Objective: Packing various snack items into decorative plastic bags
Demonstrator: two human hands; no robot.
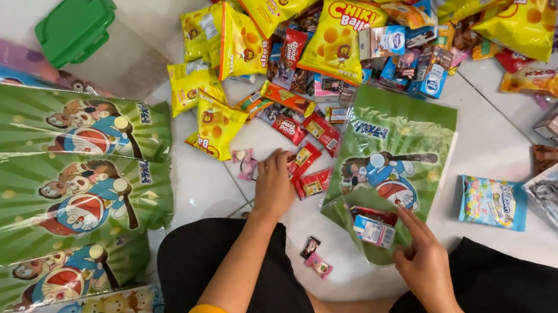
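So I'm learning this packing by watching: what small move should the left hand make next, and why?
Probably close the left hand on a red snack packet and carry it to the green cartoon bag, which the right hand holds at its mouth.

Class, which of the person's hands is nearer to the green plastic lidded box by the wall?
Left. The left hand rests among red snack packets, right of the green box; the right hand, at the green cartoon bag, lies farther right.

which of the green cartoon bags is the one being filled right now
The green cartoon bag lying alone in the middle, its mouth held by the right hand, with small packets inside. The other green bags lie stacked flat at the left, untouched.
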